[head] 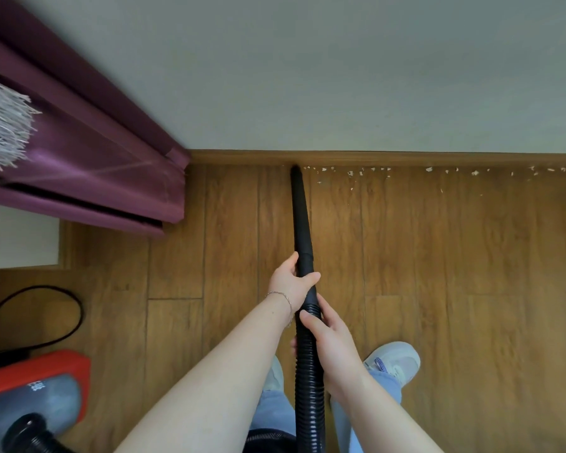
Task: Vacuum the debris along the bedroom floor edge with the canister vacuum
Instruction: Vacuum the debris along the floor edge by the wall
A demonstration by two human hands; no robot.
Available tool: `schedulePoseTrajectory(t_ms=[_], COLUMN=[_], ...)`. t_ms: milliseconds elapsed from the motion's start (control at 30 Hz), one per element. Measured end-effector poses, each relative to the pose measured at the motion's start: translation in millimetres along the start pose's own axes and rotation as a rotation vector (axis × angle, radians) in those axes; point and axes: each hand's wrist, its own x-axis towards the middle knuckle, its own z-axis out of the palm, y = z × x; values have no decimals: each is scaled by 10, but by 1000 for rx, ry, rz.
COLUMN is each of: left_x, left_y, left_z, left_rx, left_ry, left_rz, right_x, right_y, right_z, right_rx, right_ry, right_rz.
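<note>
Step in hand: the edge sweep looks to be underway, judging by the bare stretch of floor [406, 273] left of the nozzle and the mess to the right of it.

Nozzle: the black crevice nozzle [299, 210] is pointed straight ahead, its tip set right at the seam where the floor meets the wooden baseboard [406, 158].

Debris: pale crumbs and flakes [352, 173] are scattered along the baseboard, from just right of the tip out to the right edge of the view. None can be made out left of the tip.

Left hand: the left hand [291, 282] is wrapped around the rigid tube near its lower end, grip closed on it. A thin bracelet is worn at the wrist.

Right hand: the right hand [327, 335] is closed around the ribbed hose [307, 371] just behind the tube, so the wand is steered with both hands.

Canister: the red and grey canister vacuum [36, 393] is parked at lower left, its black cord [46, 322] looped on the floor beside it.

Other stuff: a purple curtain [89, 158] hangs at left, well apart from the nozzle.

Next move, probably: the tip would need to be slid rightward along the baseboard, kept low and tight to the seam. A step to the right may be called for, and hose slack should be watched.
</note>
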Motion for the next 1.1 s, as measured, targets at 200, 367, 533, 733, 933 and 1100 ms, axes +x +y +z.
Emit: schedulePoseTrajectory(t_ms=[200,367,533,733,933,1100], left_x=[9,14,36,63,77,81], left_y=[29,5,-41,-30,-35,-28], left_z=[163,-39,-150,108,268,371], left_rx=[34,-23,-21,-58,-38,-3], left_ry=[-18,74,91,93,76,63], left_rz=[5,-1,-12,-9,-15,-4], right_x=[-33,21,64,65,63,48], right_y=[-69,-110,-30,-60,-43,-39], right_z=[-136,-9,87,-166,-333,-415], right_rx=[0,-52,-83,-93,-69,-46], right_ry=[4,-91,-100,-49,-34,-6], right_rz=[0,-10,-17,-16,-20,-34])
